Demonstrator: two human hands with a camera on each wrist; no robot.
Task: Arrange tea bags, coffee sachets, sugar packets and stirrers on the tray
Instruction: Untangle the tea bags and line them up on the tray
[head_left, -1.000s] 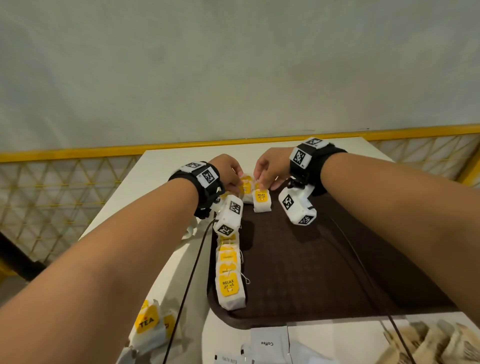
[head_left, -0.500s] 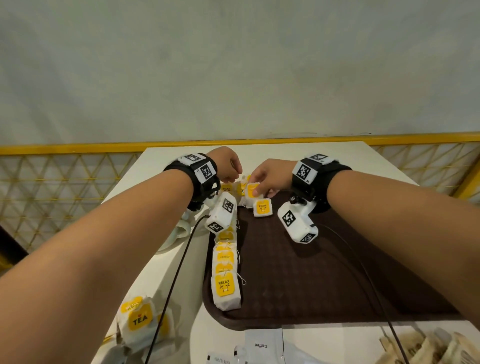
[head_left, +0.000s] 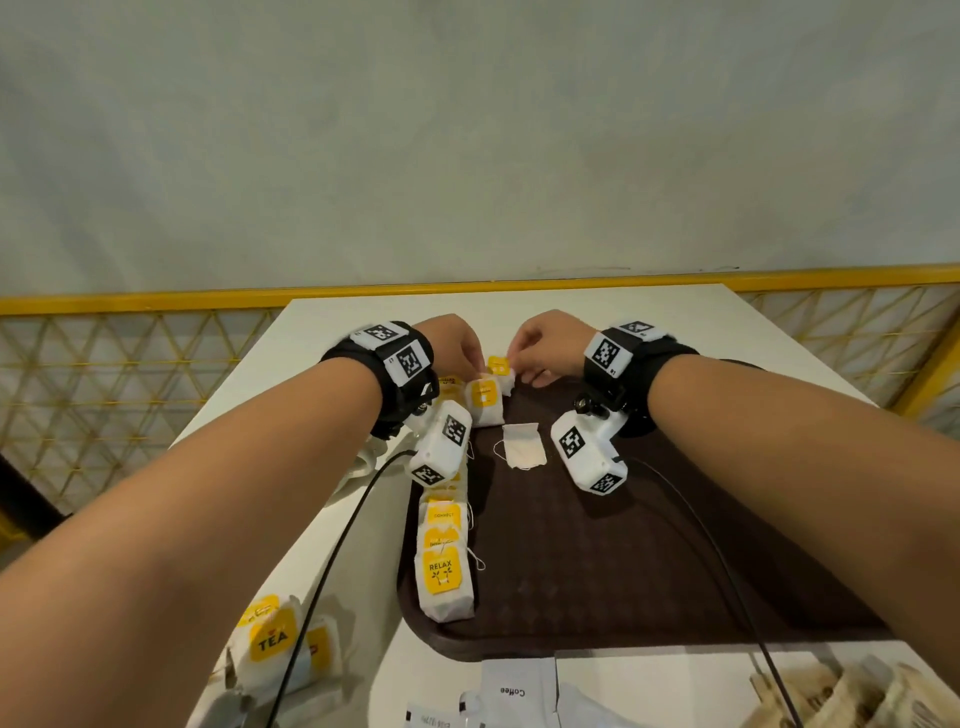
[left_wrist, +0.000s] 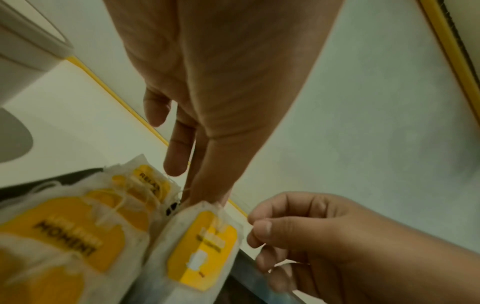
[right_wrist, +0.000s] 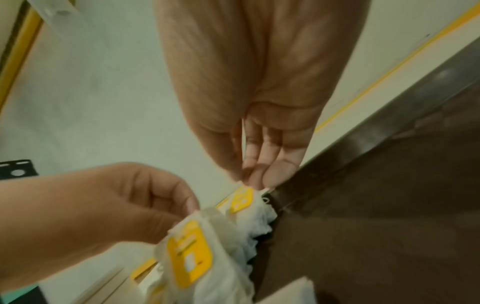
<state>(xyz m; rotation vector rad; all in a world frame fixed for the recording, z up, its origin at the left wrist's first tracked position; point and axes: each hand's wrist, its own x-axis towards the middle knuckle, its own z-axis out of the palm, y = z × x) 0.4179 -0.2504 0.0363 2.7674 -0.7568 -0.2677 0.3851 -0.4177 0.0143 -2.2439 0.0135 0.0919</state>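
Observation:
A dark brown tray (head_left: 675, 571) lies on the white table, with a row of yellow-tagged tea bags (head_left: 444, 571) along its left edge. Both hands meet at the tray's far left corner. My left hand (head_left: 475, 371) pinches the top edge of a tea bag (left_wrist: 202, 246) that stands beside the row. My right hand (head_left: 517, 364) pinches another tea bag (right_wrist: 241, 199) by its top, right at the tray rim. A plain white tea bag (head_left: 524, 446) with a loose string lies flat on the tray just in front of the hands.
Loose tea bags (head_left: 275, 642) sit on the table off the tray's near left corner. Coffee sachets (head_left: 514, 691) and brown packets (head_left: 857, 696) lie along the near edge. A white cup (left_wrist: 23, 41) stands left of the tray. A yellow mesh fence (head_left: 130, 364) borders the table.
Both hands stay at the far left corner. The tea bag lying in front of them showed a yellow tag before and now shows a plain white face.

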